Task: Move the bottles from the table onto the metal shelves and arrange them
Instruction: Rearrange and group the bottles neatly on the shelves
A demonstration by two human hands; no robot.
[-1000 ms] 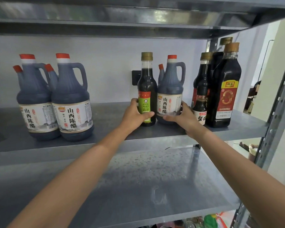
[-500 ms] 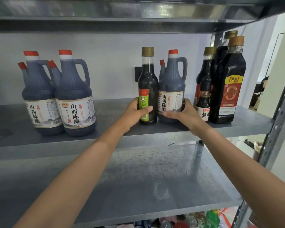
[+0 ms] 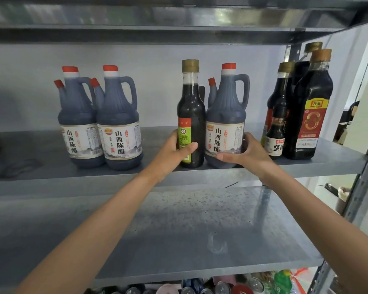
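On the shelf (image 3: pixel 41 149) I saw the left hand (image 3: pixel 174 149) gripping one bottle (image 3: pixel 191 115), the right hand (image 3: pixel 246 153) one jug (image 3: pixel 225 115) of three labelled.

Left hand (image 3: pixel 172 152): bare, slim fingers, short thumb, skin smooth over the knuckles.
Right hand (image 3: pixel 247 154): bare too, knuckles and tendons faintly showing.
Left forearm (image 3: pixel 106 219): bare along all its visible length, slender.
Right forearm (image 3: pixel 319 211): bare likewise, broadening toward the lower corner.
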